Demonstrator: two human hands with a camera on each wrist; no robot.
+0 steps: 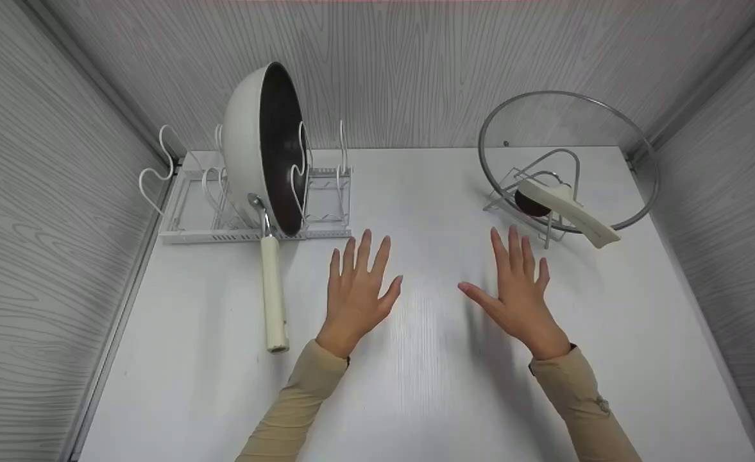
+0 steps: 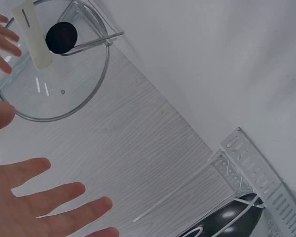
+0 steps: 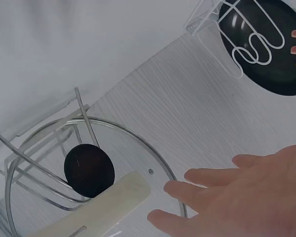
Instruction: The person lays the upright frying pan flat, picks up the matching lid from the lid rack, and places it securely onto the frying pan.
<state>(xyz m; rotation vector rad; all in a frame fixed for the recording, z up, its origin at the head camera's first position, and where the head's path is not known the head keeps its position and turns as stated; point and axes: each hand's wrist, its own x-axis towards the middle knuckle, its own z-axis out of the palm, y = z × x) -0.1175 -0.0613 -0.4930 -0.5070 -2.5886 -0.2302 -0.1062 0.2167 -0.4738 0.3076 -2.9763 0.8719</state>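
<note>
Left hand [image 1: 358, 289]: fingers spread, empty, over the table [image 1: 428, 385]. Right hand [image 1: 515, 292]: likewise. Pan [image 1: 268, 147]: on edge in rack [image 1: 185, 212], far left; handle's long axis points near, just left of the left hand. Glass lid [image 1: 566, 160]: on stand, far right, nearer the right hand.

Even, cool light fills my view from above; the white tabletop [image 1: 428, 385] shows a soft sheen between my hands and only faint shadows under them. The far corners bow outward from lens distortion. My left hand [image 1: 358, 292] and right hand [image 1: 518, 295] look sharp from the head, but in the wrist views my fingers [image 3: 207, 190] are soft and close. Small glints sit on the glass lid [image 2: 64, 98] and the pan [image 3: 266, 54].
</note>
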